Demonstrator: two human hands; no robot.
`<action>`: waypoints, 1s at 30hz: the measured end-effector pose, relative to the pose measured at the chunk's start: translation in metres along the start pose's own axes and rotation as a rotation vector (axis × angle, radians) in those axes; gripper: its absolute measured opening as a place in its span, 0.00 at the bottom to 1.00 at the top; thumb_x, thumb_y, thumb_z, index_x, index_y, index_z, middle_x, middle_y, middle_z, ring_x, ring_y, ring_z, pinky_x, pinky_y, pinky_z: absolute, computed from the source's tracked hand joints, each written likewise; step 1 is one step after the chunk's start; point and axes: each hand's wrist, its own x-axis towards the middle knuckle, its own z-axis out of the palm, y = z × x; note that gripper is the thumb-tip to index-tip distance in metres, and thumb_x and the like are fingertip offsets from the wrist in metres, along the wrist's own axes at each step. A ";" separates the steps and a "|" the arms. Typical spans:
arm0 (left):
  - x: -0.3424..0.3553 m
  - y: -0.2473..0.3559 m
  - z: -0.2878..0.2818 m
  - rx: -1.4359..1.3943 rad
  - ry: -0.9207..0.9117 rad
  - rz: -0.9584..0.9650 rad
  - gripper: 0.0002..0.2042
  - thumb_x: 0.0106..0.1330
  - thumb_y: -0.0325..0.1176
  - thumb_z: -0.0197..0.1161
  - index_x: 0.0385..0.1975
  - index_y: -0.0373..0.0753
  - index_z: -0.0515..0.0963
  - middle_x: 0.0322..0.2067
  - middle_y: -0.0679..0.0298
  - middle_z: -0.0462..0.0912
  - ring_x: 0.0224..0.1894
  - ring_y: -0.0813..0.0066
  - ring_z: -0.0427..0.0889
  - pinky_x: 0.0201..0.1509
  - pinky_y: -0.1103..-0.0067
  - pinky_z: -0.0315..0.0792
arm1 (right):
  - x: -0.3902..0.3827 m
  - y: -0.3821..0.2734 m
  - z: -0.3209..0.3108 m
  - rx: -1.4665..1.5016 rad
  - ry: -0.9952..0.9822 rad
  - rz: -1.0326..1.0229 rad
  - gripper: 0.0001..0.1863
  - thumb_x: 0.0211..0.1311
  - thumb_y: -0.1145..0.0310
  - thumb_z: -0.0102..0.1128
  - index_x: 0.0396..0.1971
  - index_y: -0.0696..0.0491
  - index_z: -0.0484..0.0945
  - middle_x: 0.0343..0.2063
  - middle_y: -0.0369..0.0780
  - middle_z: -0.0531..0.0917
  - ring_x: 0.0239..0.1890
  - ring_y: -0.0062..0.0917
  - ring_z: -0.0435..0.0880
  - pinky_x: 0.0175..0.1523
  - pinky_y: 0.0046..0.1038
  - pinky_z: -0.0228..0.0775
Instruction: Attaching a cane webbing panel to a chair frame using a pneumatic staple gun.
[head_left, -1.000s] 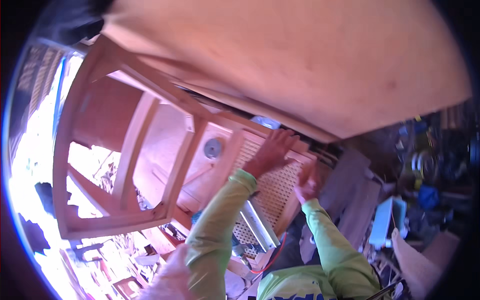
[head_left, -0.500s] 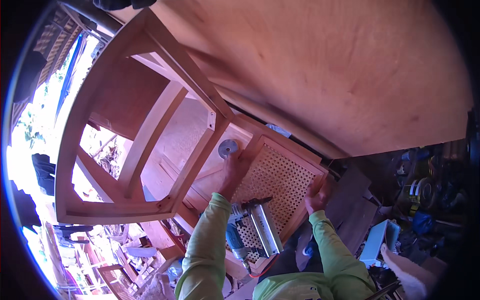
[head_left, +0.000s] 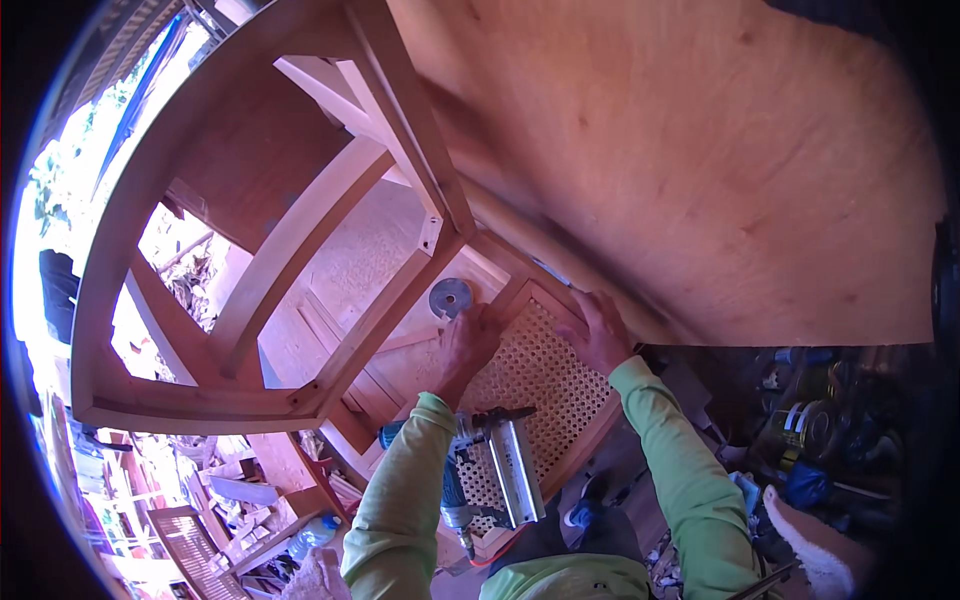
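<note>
My left hand (head_left: pixel 467 350) has curled fingers on the left rail of a wooden frame with a woven cane panel (head_left: pixel 545 390), just below a grey metal disc (head_left: pixel 450 297). My right hand (head_left: pixel 603 337) rests at the panel's upper right, fingers apart over its edge. A teal nail gun with a long silver magazine (head_left: pixel 513 470) lies on the cane between my forearms, partly hidden by the left one. To the left a curved wooden chair-like frame (head_left: pixel 280 260) stands tilted, with crossbars and a small corner block.
A large plywood sheet (head_left: pixel 700 170) leans behind the work. Cans and dark clutter (head_left: pixel 800 430) lie at the right. Wood scraps and offcuts (head_left: pixel 240 480) fill the lower left, beside a plastic bottle (head_left: pixel 305 540). A red hose runs from the gun.
My right hand has moved from the panel's right rail up and leftward to its upper part. My left hand came down from higher on the panel to beside the disc. The view has shifted.
</note>
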 end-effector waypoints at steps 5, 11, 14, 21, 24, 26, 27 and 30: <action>-0.006 0.008 -0.003 0.086 0.015 0.004 0.10 0.68 0.39 0.61 0.41 0.41 0.84 0.36 0.45 0.87 0.43 0.39 0.85 0.47 0.52 0.76 | 0.012 0.006 0.022 0.072 -0.131 0.085 0.34 0.64 0.56 0.73 0.63 0.61 0.73 0.48 0.56 0.82 0.53 0.51 0.81 0.57 0.44 0.76; -0.006 0.010 -0.007 0.095 0.001 0.009 0.12 0.67 0.40 0.62 0.42 0.41 0.83 0.37 0.45 0.87 0.44 0.40 0.85 0.47 0.53 0.77 | 0.006 0.015 0.029 0.144 -0.010 -0.082 0.31 0.67 0.58 0.69 0.62 0.62 0.74 0.45 0.54 0.84 0.48 0.51 0.85 0.53 0.43 0.78; -0.006 0.008 -0.002 0.121 0.036 0.049 0.16 0.67 0.43 0.64 0.44 0.37 0.81 0.41 0.44 0.87 0.45 0.40 0.85 0.47 0.53 0.77 | 0.002 0.012 0.034 0.078 -0.012 -0.019 0.30 0.67 0.59 0.68 0.62 0.62 0.75 0.45 0.54 0.85 0.48 0.50 0.85 0.52 0.43 0.79; -0.009 0.026 0.036 0.391 0.358 0.153 0.17 0.65 0.42 0.69 0.45 0.35 0.80 0.42 0.46 0.85 0.44 0.41 0.84 0.47 0.53 0.77 | 0.004 0.019 0.029 0.163 -0.003 -0.074 0.28 0.68 0.61 0.66 0.61 0.63 0.76 0.46 0.55 0.85 0.49 0.50 0.85 0.53 0.42 0.79; -0.013 0.035 0.039 0.351 0.309 0.115 0.19 0.63 0.42 0.70 0.47 0.34 0.77 0.39 0.45 0.85 0.45 0.43 0.84 0.52 0.54 0.74 | 0.004 0.021 0.029 0.191 -0.006 -0.143 0.26 0.69 0.60 0.64 0.60 0.63 0.76 0.46 0.54 0.85 0.48 0.50 0.86 0.51 0.42 0.79; -0.013 0.040 0.039 0.382 0.349 0.098 0.17 0.62 0.41 0.70 0.42 0.36 0.78 0.40 0.48 0.85 0.45 0.45 0.84 0.51 0.55 0.73 | 0.003 0.018 0.032 0.178 -0.025 -0.018 0.25 0.70 0.61 0.63 0.59 0.62 0.77 0.45 0.53 0.85 0.46 0.49 0.86 0.48 0.43 0.79; -0.014 0.042 0.039 0.396 0.365 0.091 0.17 0.62 0.41 0.70 0.42 0.36 0.78 0.40 0.48 0.85 0.45 0.45 0.84 0.51 0.55 0.73 | 0.002 0.016 0.032 0.188 -0.035 -0.031 0.25 0.70 0.61 0.63 0.59 0.62 0.77 0.45 0.53 0.85 0.46 0.49 0.86 0.48 0.43 0.79; -0.012 0.046 0.039 0.347 0.355 0.040 0.14 0.61 0.41 0.71 0.38 0.37 0.79 0.39 0.50 0.85 0.44 0.46 0.85 0.51 0.55 0.73 | 0.003 0.010 0.034 0.159 -0.014 0.025 0.24 0.69 0.62 0.63 0.59 0.60 0.77 0.45 0.51 0.85 0.44 0.48 0.87 0.46 0.43 0.79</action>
